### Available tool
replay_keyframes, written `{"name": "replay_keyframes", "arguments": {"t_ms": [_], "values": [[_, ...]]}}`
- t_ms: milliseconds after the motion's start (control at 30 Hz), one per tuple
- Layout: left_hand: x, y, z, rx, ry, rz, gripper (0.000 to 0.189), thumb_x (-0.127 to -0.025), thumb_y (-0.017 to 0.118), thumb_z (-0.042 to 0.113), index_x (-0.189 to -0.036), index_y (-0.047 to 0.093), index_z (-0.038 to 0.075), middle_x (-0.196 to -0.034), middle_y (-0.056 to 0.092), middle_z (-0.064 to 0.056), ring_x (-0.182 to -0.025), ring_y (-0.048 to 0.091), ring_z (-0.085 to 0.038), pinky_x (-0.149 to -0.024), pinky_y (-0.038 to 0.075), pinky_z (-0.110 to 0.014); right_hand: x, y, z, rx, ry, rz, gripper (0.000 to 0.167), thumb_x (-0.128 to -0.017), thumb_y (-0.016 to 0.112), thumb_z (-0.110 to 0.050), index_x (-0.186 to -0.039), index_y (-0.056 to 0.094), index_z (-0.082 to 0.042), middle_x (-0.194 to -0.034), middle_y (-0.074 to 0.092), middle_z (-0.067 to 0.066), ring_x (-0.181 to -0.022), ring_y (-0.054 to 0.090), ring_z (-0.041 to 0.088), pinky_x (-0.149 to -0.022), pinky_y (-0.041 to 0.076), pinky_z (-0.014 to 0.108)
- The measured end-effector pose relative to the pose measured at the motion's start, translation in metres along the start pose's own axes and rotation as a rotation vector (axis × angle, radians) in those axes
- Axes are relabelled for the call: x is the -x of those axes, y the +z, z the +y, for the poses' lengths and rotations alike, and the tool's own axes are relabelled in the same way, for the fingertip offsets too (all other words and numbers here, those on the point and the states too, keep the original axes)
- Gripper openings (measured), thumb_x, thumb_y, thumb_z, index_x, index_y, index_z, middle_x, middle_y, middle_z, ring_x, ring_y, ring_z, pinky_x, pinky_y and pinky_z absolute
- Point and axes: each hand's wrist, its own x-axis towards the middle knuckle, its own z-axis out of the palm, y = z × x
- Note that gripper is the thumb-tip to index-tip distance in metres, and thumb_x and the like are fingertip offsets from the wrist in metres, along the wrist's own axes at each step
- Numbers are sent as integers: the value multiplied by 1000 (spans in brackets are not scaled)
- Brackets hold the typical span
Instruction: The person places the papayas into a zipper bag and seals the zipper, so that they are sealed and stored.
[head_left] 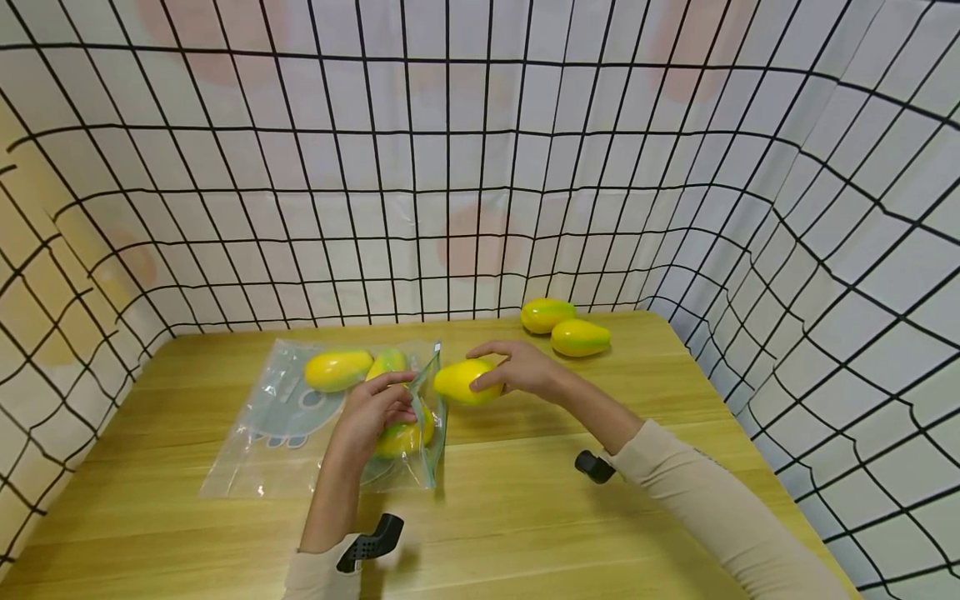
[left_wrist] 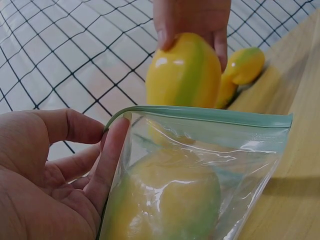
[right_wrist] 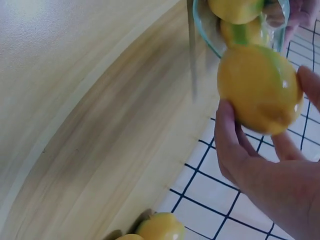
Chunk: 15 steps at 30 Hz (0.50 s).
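- Beige sleeves were nearest: the left sleeve (head_left: pixel 318 577) at the near edge, left of centre, and the right sleeve (head_left: pixel 712 504) towards the near right, each with a black wrist device (head_left: pixel 375 546) beside it.
- The left hand (head_left: pixel 367 417) pinched the green rim (left_wrist: pixel 215 115) of a clear bag (head_left: pixel 240 458), at the bag's right end.
- The right hand (head_left: pixel 522 367) grasped a yellow-green fruit (head_left: pixel 459 382), fingers bent round it; this fruit was at the bag's mouth, mostly outside.
- Three more fruits (head_left: pixel 337 371) showed in the bag, two on its far side and one nearer.
- Two loose fruits (head_left: pixel 581 338) touched on the wooden table (head_left: pixel 525 525), far right.
- Black mesh (head_left: pixel 447 131) stood behind the table, against pale cloth.
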Motion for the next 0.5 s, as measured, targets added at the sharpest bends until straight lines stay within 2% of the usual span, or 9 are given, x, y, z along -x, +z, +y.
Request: {"name": "replay_keyframes", "arguments": {"t_ms": [233, 500], "values": [[0, 0, 0, 2, 7, -5, 38, -97, 54, 2, -133, 61, -6, -79, 60, -5, -66, 61, -14, -63, 60, -22, 1, -4, 1, -76, 83, -151, 61, -84, 81, -18, -142, 60, -18, -147, 49, 14, -112, 62, 23, -96, 57, 40], [0, -1, -1, 1, 11, -7, 38, -97, 54, 3, -133, 60, -6, -81, 60, -6, -67, 61, -14, -65, 60, -22, -1, -3, 3, -113, 109, -199, 57, -84, 81, -14, -138, 63, -21, -151, 46, 12, -119, 58, 26, -97, 56, 39]]}}
